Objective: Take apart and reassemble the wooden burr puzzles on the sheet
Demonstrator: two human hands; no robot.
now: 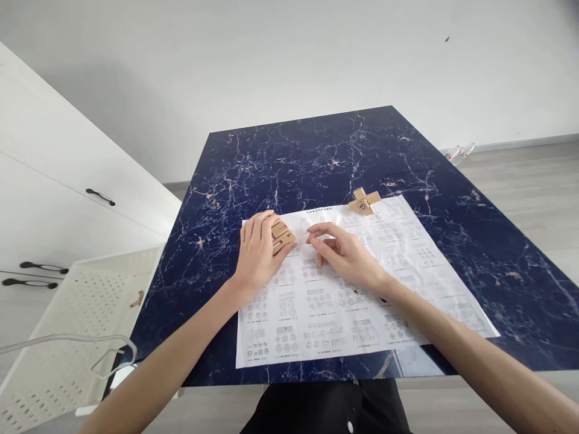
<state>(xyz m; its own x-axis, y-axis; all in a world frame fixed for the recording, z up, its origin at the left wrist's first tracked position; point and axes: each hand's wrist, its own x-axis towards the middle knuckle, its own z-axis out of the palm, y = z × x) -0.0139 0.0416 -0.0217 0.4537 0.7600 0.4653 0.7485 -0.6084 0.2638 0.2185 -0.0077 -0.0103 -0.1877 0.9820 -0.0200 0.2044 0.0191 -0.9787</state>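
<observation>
My left hand (259, 256) is wrapped over a notched wooden puzzle block (283, 235) marked "2", which rests on the printed sheet (312, 313). A slot shows in the block, and its far end is hidden under my fingers. To the right of it, my right hand (341, 253) hovers over or rests on the paper, fingers loosely curved and slightly apart, with nothing visible in them. At the sheet's top edge lies a cross-shaped wooden puzzle piece (363, 202) with a "G"-like mark. Rows of small diagrams and captions cover the paper.
The dark blue marble-patterned table (289, 163) carries the sheet. A white perforated basket (99, 301) with a small wooden piece (137, 299) stands at the left, by a pale cable (67, 337). White cabinets (58, 150) stand beyond. Clear plastic items (459, 152) lie on the floor at right.
</observation>
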